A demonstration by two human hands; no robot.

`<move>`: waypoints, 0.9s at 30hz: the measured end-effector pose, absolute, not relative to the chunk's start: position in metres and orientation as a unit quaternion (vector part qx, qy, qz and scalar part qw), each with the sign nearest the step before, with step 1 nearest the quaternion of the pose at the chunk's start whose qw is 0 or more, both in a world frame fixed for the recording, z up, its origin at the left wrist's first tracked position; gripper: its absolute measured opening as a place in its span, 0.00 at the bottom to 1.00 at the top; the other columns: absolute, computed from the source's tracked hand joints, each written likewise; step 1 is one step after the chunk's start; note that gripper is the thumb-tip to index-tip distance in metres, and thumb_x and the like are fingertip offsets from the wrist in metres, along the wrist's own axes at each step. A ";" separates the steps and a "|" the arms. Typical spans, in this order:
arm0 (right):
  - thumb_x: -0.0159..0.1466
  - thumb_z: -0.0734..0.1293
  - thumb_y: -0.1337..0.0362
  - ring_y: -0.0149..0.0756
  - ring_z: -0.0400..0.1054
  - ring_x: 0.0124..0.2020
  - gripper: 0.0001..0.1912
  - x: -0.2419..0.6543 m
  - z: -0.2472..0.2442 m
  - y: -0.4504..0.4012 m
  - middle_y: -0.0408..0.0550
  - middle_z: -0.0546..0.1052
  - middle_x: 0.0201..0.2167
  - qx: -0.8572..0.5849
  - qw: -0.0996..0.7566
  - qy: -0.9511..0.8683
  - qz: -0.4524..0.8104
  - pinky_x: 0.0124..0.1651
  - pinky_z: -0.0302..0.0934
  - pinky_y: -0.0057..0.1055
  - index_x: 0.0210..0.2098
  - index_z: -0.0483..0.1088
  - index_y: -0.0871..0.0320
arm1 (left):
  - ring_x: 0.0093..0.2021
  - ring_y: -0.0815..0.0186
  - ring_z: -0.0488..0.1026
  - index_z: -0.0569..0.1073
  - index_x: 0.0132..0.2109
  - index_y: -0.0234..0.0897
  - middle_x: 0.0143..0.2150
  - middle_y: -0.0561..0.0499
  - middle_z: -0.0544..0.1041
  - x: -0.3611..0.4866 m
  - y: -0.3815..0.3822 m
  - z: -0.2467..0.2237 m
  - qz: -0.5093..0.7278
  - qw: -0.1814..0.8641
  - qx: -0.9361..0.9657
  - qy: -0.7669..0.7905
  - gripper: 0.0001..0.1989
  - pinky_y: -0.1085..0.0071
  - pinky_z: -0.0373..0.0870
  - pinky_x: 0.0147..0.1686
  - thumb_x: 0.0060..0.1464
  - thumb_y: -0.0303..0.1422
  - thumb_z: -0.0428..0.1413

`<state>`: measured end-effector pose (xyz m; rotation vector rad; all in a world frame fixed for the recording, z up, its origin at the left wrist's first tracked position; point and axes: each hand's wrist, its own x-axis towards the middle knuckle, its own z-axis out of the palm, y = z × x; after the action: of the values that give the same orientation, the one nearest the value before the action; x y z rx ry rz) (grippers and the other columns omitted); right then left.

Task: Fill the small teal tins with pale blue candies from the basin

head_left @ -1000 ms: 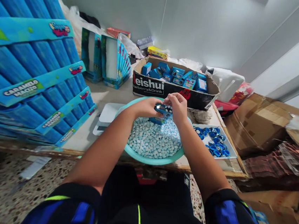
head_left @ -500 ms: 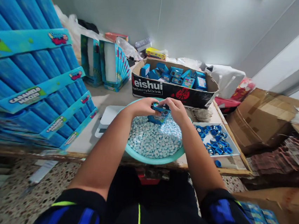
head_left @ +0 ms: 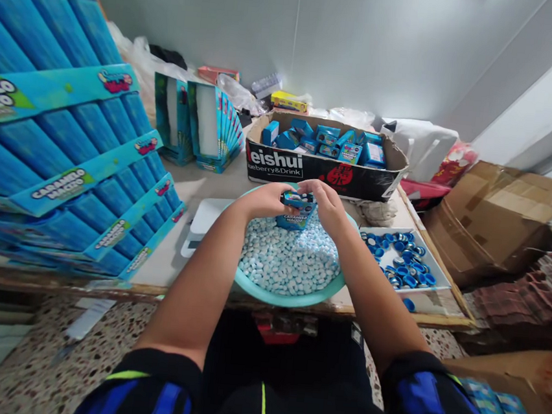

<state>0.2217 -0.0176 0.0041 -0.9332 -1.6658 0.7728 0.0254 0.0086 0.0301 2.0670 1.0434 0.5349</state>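
Observation:
A small blue candy box (head_left: pixel 295 218) with "Caramelo Macizo" lettering stands open at its top, with white candies showing in the opening. It is held above a turquoise basin (head_left: pixel 287 298) full of pale blue and white candies (head_left: pixel 290 260). My left hand (head_left: pixel 269 200) grips the box from the left, thumb across its front. On the other side, my right hand (head_left: pixel 326 204) is closed against the box's right side and upper edge, its fingers bent over the opening. The right fingertips are partly hidden.
Behind the basin stands a black carton (head_left: pixel 325 176) of blue boxes. A white tray (head_left: pixel 436 289) of blue caps lies right, a white scale (head_left: pixel 207 216) left. Stacked blue display boxes (head_left: pixel 77 142) rise at far left; brown cartons (head_left: pixel 494 221) are at right.
The whole view has shifted slightly to the right and down. Both hands stay around the candy box, with the right fingers slightly moved at its opening.

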 end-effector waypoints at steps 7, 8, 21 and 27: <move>0.69 0.58 0.50 0.43 0.71 0.53 0.22 0.227 0.001 -0.012 0.53 0.78 0.48 -0.460 0.549 -0.626 0.310 0.53 0.66 0.38 0.46 0.78 0.56 | 0.41 0.57 0.77 0.79 0.45 0.36 0.42 0.48 0.82 0.025 0.009 0.029 0.211 0.372 0.810 0.402 0.21 0.66 0.69 0.40 0.44 0.41 0.65; 0.66 0.60 0.54 0.43 0.72 0.50 0.19 0.228 0.000 -0.010 0.52 0.78 0.46 -0.488 0.541 -0.609 0.313 0.50 0.66 0.38 0.45 0.78 0.57 | 0.40 0.58 0.76 0.79 0.44 0.36 0.41 0.48 0.82 0.025 0.008 0.030 0.210 0.374 0.808 0.403 0.20 0.66 0.68 0.39 0.44 0.41 0.65; 0.56 0.70 0.53 0.40 0.70 0.35 0.14 0.233 0.008 -0.014 0.49 0.76 0.31 -0.560 0.461 -0.633 0.270 0.40 0.62 0.35 0.24 0.78 0.58 | 0.37 0.60 0.74 0.79 0.42 0.37 0.37 0.50 0.80 0.024 0.006 0.030 0.198 0.352 0.816 0.413 0.17 0.68 0.65 0.35 0.46 0.41 0.65; 0.59 0.68 0.44 0.38 0.68 0.35 0.23 0.227 0.005 -0.015 0.47 0.77 0.33 -0.519 0.498 -0.617 0.320 0.40 0.63 0.34 0.38 0.80 0.58 | 0.40 0.58 0.76 0.79 0.46 0.36 0.41 0.49 0.81 0.024 0.006 0.029 0.199 0.360 0.816 0.406 0.21 0.67 0.67 0.37 0.46 0.42 0.65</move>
<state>0.2273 -0.0148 0.0045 -1.2554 -1.4921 0.7741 0.0241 0.0060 0.0292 2.1033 1.0462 0.5133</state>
